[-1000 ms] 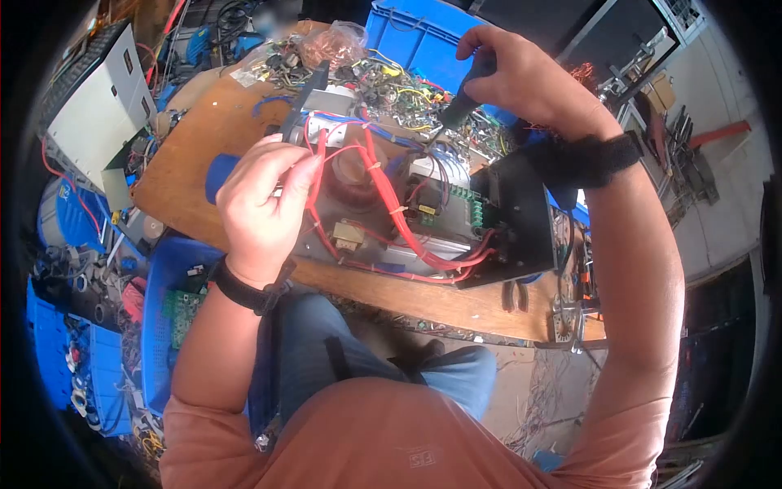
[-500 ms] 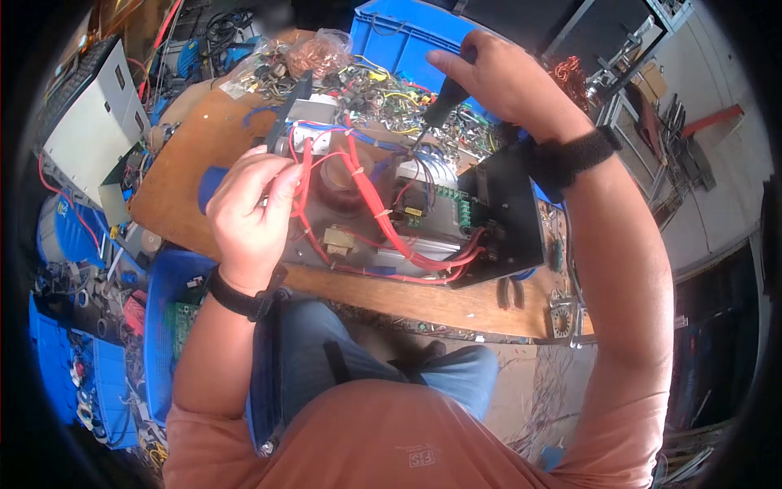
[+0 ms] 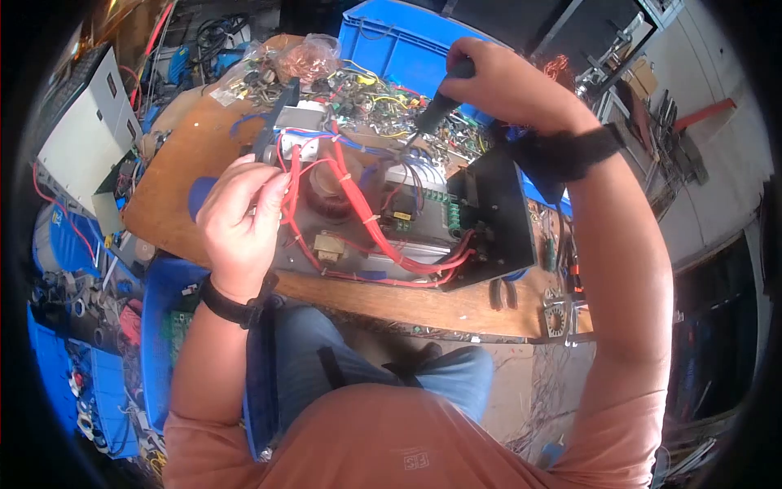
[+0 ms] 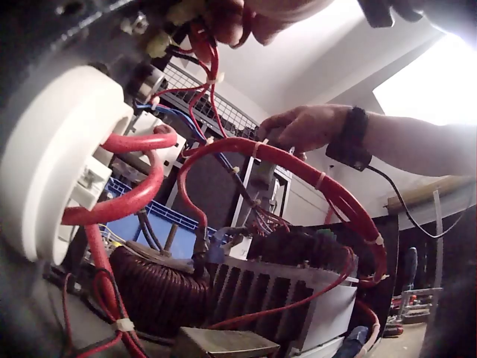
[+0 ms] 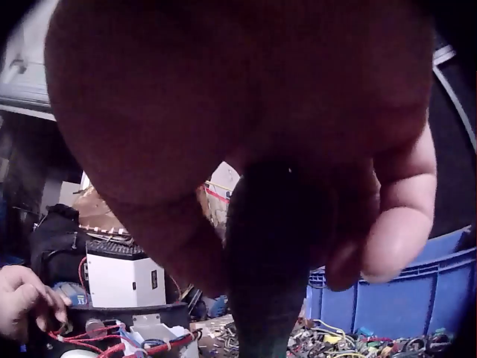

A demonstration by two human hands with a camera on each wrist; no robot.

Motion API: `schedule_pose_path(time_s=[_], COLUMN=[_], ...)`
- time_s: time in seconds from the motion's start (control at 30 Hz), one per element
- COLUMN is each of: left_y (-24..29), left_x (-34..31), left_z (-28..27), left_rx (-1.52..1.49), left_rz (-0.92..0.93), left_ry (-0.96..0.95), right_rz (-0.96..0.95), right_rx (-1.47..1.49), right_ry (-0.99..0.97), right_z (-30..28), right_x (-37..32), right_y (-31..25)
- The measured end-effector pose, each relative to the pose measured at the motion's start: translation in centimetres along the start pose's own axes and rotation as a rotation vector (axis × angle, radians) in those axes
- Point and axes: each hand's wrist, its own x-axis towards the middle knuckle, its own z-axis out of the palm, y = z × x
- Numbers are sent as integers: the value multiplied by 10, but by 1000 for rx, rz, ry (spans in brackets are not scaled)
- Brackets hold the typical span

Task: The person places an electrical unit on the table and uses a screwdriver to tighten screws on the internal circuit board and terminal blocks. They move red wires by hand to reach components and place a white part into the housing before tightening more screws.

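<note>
On the bench lies an opened electrical unit with a dark end panel (image 3: 505, 216), thick red cables (image 3: 358, 204), a copper coil (image 3: 326, 204) and a green terminal board (image 3: 444, 213). My right hand (image 3: 509, 85) grips the dark handle of a screwdriver (image 3: 440, 110) whose shaft slants down to the wires at the unit's far side. In the right wrist view the handle (image 5: 272, 261) is in deep shadow. My left hand (image 3: 240, 216) is at the unit's left end, thumb and fingers pinching by the thin red wires (image 4: 212, 63). A white ring-shaped part (image 4: 59, 164) is below it.
Scrap parts and wires (image 3: 375, 106) are heaped behind the unit, before a blue crate (image 3: 399, 49). Pliers (image 3: 503, 293) lie at the bench's front edge. A blue basket (image 3: 155, 326) stands lower left; a white-panelled unit (image 3: 77, 147) is at far left.
My right hand has moved slightly left with the screwdriver, whose tip is now nearer the unit's wires. The left hand keeps its place by the panel; the whole view has shifted a little.
</note>
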Motion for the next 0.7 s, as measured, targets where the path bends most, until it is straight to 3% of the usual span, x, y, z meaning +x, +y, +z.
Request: schedule_pose_path(time_s=[0.03, 0.17, 0.4, 0.5, 0.6, 0.7], left_y=[0, -1, 0, 0, -1, 1], left_x=[0, -1, 1, 1, 0, 1], left_z=[-1, -2, -2, -1, 1, -1], left_rx=[4, 8, 20, 13, -10, 20], left_rz=[-3, -5, -3, 0, 11, -3], left_ry=[-4, -15, -24, -17, 13, -18], right_rz=[-89, 71, -35, 38, -69, -27], right_rx=[75, 24, 56, -302, 22, 15], right_ry=[25, -17, 84, -18, 52, 93], right_z=[0, 2, 3, -6, 3, 5], right_x=[0, 3, -5, -8, 0, -5], right_y=[-1, -6, -17, -34, -9, -13])
